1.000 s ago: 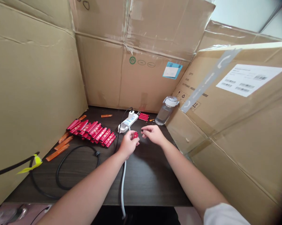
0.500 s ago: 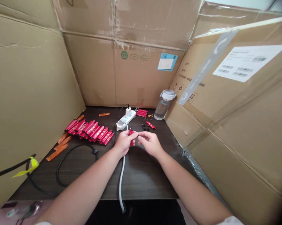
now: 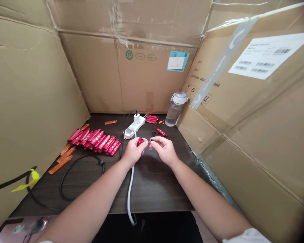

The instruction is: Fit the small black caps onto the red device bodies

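Over tabletop [image 3: 152, 192], left hand [image 3: 133, 152] grips half-hidden red piece [image 3: 141, 141]; right hand [image 3: 164, 151] pinches something unclear.

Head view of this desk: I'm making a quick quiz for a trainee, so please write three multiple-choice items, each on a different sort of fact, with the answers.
1. Where does the clear water bottle stand?
A) Right of the white power strip
B) Left of the strip
C) In the right hand

2. What colour are the rows of sticks left of the strip?
A) Blue
B) Red
C) Green

3. What is the left hand doing?
A) Lying flat on the desk
B) Gripping the bottle
C) Pinching a small red piece

Answers:
1. A, the bottle stands on the desk to the strip's right.
2. B, the rows show plainly red.
3. C, the red piece shows at the hand's fingertips.
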Tool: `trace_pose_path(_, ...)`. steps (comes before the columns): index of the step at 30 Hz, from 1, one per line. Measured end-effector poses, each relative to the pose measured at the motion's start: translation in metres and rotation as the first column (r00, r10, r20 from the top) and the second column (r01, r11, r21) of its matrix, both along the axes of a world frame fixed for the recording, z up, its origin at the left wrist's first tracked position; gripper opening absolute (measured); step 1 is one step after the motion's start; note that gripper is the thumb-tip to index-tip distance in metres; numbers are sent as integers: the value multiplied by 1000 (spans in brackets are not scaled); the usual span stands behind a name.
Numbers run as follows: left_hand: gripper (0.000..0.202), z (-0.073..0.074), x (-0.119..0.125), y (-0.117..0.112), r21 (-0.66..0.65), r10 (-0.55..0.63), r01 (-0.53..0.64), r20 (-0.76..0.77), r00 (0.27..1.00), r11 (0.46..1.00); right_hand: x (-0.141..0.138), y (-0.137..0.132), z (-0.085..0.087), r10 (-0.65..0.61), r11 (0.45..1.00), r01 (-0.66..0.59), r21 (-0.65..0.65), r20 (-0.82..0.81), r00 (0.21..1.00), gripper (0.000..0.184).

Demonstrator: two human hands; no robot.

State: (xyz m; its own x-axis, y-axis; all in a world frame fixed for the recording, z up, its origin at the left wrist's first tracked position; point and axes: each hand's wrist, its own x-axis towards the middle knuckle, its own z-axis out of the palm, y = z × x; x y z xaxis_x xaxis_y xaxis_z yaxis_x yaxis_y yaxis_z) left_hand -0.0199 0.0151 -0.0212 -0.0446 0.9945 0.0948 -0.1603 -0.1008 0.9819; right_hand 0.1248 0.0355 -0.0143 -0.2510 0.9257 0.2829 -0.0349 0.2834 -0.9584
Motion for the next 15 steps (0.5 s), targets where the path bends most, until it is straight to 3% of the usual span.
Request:
trace_pose_path(4,17,0,-5,0,137,88,-44,-336,938,990,4,3,-6,2,996,-13,88,120,993,22)
trace_pose_path(7,16,0,-5,-1,165,79,-14,-396,915,986,5,4,-12,-6,984,-37,174,237,971,19)
trace_pose_path(9,19,0,-5,0,143,77,-25,-374,924,989,6,5,-13,-31,986,-17,164,286,958,16)
trace_pose_path(12,24,-4,-6,3,101,89,-57,-350,932,993,7,11,-12,-7,997,22,-68,214,977,8)
trace_pose_path(13,24,-6,-7,5,92,94,-66,-352,931,994,9,13,-10,20,978,6,-207,122,992,6)
trace_pose_path(15,25,-9,-9,7,80,104,-81,-355,929,994,12,19,-7,38,875,-100,-474,-138,990,3)
